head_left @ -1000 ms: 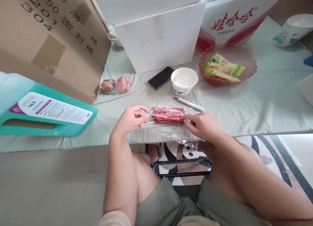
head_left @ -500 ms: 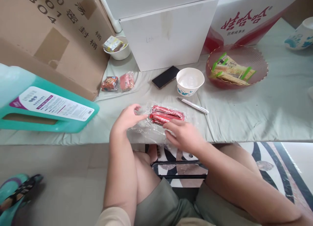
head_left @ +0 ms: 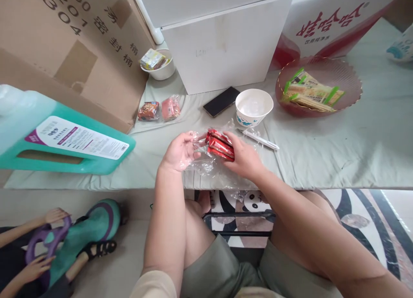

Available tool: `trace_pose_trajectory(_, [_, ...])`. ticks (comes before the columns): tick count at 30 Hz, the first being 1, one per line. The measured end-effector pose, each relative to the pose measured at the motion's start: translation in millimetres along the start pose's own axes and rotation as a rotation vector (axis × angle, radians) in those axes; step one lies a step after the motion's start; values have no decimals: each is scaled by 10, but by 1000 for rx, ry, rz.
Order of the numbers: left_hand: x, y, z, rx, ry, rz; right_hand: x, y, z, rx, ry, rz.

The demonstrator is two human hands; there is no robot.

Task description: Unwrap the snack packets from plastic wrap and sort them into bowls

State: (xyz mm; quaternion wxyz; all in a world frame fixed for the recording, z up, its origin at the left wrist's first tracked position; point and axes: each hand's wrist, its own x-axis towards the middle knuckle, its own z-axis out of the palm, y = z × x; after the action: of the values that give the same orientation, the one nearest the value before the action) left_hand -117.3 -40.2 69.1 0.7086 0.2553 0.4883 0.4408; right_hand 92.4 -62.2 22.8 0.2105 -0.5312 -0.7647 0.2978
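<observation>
Red wrapped snack packets [head_left: 220,145] are bunched together with a crinkled clear plastic bag [head_left: 206,165] near the table's front edge. My right hand [head_left: 245,157] is closed round their right side, thumb below and fingers over the top. On the left, my left hand [head_left: 179,152] has curled fingers in the loose film of the bag, close to the packets' left ends. Just behind the right hand lies a white pen [head_left: 260,139], with a paper bowl [head_left: 254,109] beyond it.
A black phone [head_left: 221,101] and two small wrapped snacks [head_left: 170,108] lie farther back. The pink bowl [head_left: 354,89] holds green-ended packets. At left stands a jug of green liquid [head_left: 72,113] before a cardboard box [head_left: 77,61]. Someone on a teal ride-on toy [head_left: 74,242] is at lower left.
The red packets have been gathered up and tilted, with my right hand now closed round them. My left hand has moved right, into the film. The ride-on toy has come farther into view.
</observation>
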Motion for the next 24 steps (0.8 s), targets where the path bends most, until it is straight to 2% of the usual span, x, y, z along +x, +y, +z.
trace_pose_trajectory(2, [39,12,1,-22,25,-25,21,36,-38,153,-6,34])
trace_pose_trajectory(5, [76,20,-14,-7,67,-54,20,91,-92,390,-33,2])
trace_pose_trajectory(9, [50,45,-34,55,94,-19,-3,96,-111,713,-58,-11])
trace_pose_trajectory(13, [9,12,40,69,50,6,-65,-12,-34,1057,-49,152])
trace_pose_trajectory(17, [3,-66,230,59,-66,-48,-104,-137,83,1320,-182,306])
trace_pose_trajectory(20, [-21,-43,283,48,-113,-65,-69,-169,122,1434,-66,356])
trace_pose_trajectory(22, [-49,12,227,49,-65,-22,-45,-166,107,1463,8,410])
trace_pose_trajectory(24, [-71,69,118,36,6,46,-44,-154,61,1482,16,471])
